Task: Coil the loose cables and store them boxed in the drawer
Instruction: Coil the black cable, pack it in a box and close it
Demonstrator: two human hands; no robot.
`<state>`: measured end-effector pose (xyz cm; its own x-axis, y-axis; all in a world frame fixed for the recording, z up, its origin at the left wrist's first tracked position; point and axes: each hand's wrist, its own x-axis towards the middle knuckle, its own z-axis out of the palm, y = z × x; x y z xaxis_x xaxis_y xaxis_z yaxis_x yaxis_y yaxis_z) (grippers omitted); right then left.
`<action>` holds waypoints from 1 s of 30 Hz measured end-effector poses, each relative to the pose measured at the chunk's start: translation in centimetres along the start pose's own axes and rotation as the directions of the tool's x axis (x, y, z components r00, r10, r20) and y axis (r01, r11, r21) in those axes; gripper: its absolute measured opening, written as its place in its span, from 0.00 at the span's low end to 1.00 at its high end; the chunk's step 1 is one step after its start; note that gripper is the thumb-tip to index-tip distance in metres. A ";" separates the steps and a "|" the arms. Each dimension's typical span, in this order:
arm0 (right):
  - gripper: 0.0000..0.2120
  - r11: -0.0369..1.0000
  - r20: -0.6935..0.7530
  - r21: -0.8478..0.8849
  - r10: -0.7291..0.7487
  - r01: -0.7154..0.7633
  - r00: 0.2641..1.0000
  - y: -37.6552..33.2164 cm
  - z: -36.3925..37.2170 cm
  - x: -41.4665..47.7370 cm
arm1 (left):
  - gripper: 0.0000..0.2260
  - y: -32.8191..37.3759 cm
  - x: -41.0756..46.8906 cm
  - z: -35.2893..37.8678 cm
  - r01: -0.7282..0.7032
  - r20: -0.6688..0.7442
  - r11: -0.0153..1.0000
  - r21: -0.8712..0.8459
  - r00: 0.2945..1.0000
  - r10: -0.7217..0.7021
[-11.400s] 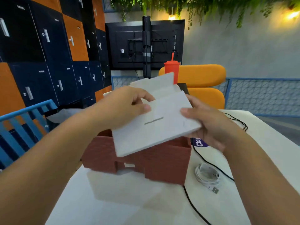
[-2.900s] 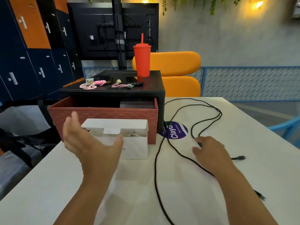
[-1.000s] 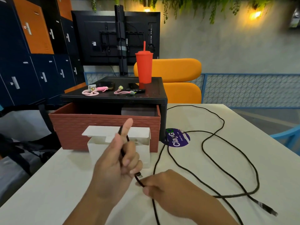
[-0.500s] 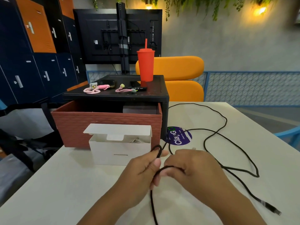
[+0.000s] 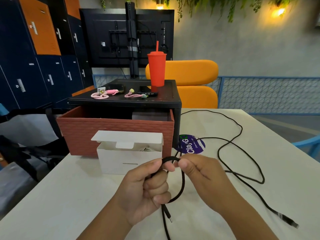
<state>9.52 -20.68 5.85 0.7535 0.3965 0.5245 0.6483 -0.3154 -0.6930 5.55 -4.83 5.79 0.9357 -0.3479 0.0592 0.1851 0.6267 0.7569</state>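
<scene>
A long black cable (image 5: 239, 134) sprawls in loose loops over the white table (image 5: 60, 196). My left hand (image 5: 143, 189) is shut on a small loop of it, one plug end hanging just below the fist. My right hand (image 5: 202, 172) pinches the same loop at its top, thumb to thumb with the left. The cable's other plug (image 5: 287, 220) lies near the right front edge. A white cardboard box (image 5: 129, 156) stands open behind my hands, a coiled white cable partly showing inside. The brick-red drawer (image 5: 116, 134) is pulled out of the black stand (image 5: 124, 99).
On the stand are a red tumbler (image 5: 156, 70) with a straw, pink lanyards (image 5: 100, 95) and small dark items. A purple round sticker (image 5: 190, 144) lies on the table. Orange seats, a screen and lockers stand behind. A blue chair edge (image 5: 310, 144) sits at the right.
Since a second ago both hands have come together on the black cable and formed a small loop; the free plug end now hangs below my left fist. The cable on the table has shifted.
</scene>
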 end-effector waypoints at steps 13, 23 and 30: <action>0.21 0.970 -0.152 0.085 0.239 -0.228 0.959 0.3 1.1 0.1 | 0.07 -1.0 0.9 0.4 -0.028 -0.262 0.912 0.410 0.954 0.148; 0.22 0.945 -0.231 0.036 0.325 -0.326 0.917 0.4 0.5 0.5 | 0.05 -0.3 0.3 0.6 0.052 -0.163 0.806 0.590 0.985 0.057; 0.24 0.919 -0.162 0.122 0.391 -0.375 0.906 0.5 -0.3 0.6 | 0.12 -0.3 0.6 -0.2 0.002 -0.171 0.440 0.898 0.924 0.343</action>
<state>10.36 -20.84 5.96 0.9540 0.0957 0.2842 0.2997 -0.3334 -0.8939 6.10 -5.12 5.48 0.9790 0.0128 0.2036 -0.1862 -0.3515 0.9175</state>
